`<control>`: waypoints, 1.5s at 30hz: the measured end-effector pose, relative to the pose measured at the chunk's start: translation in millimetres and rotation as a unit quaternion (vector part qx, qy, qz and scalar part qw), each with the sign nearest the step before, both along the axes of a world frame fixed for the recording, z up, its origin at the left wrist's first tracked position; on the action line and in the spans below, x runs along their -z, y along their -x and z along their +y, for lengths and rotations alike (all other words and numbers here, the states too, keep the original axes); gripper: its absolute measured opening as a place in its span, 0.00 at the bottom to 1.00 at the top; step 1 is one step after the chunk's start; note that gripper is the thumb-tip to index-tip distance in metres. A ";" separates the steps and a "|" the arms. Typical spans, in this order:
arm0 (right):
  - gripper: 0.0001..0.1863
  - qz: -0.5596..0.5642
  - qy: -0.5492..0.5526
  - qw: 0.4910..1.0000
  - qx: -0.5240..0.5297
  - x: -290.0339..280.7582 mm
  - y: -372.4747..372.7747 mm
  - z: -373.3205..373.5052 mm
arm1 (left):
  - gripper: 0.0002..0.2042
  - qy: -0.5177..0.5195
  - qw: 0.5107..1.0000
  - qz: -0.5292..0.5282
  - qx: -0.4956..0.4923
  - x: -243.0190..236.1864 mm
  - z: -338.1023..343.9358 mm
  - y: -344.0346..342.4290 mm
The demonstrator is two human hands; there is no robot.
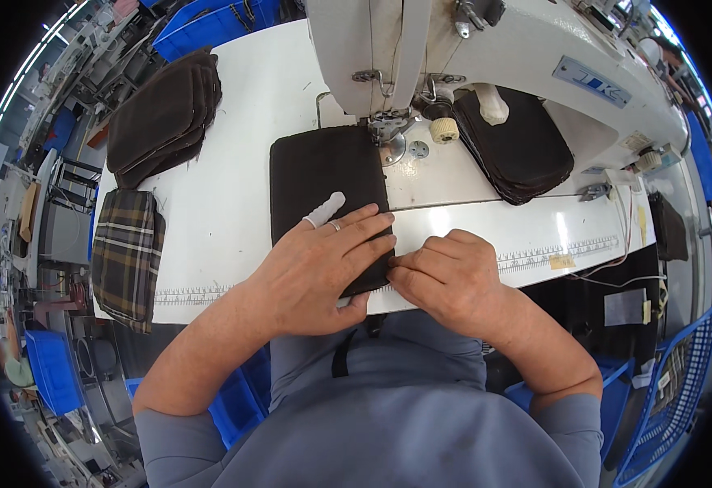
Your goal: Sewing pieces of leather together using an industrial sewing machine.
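Note:
A dark brown fabric panel [319, 167] with rounded corners lies on the white sewing table [238, 106], its far right corner beside the presser foot [390, 126] of a white sewing machine [535, 41]. My left hand [311, 272] rests flat on the panel, fingers stretched toward its right edge. One of its fingers wears a white cover, another a ring. At the panel's near right edge, the curled fingers of my right hand [449, 281] pinch the border. Those fingertips are partly hidden.
Dark panels are stacked at far left [161, 114], above a plaid fabric pile [126, 252]. Another dark stack [518, 146] sits under the machine arm. A ruler strip [535, 259] follows the near table edge. Blue bins [209, 28] and a blue basket [671, 398] stand around the table.

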State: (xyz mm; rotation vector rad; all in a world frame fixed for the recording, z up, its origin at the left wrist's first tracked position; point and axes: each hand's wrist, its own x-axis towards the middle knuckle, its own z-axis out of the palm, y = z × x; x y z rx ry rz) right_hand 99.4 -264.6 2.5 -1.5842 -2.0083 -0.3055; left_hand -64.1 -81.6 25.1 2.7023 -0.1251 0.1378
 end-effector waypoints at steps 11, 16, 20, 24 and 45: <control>0.06 0.066 0.017 0.997 0.022 -4.2 -17.0 17.9 | 0.32 -0.094 0.995 -0.020 0.014 -3.6 9.6 -7.7; 0.08 0.073 0.049 0.996 0.020 -9.9 -32.2 29.9 | 0.21 -0.099 0.993 -0.068 0.012 13.4 29.0 -12.9; 0.08 0.072 0.075 0.994 0.029 -11.0 -43.8 41.2 | 0.19 -0.092 0.992 -0.081 0.003 19.9 45.0 -24.6; 0.09 0.059 0.088 0.994 0.040 -12.7 -53.1 52.1 | 0.20 -0.117 0.988 -0.103 0.013 20.1 58.1 -37.0; 0.15 0.027 0.043 0.989 0.137 8.7 -59.8 64.7 | 0.17 -0.197 0.972 0.010 -0.130 -12.6 29.4 -77.3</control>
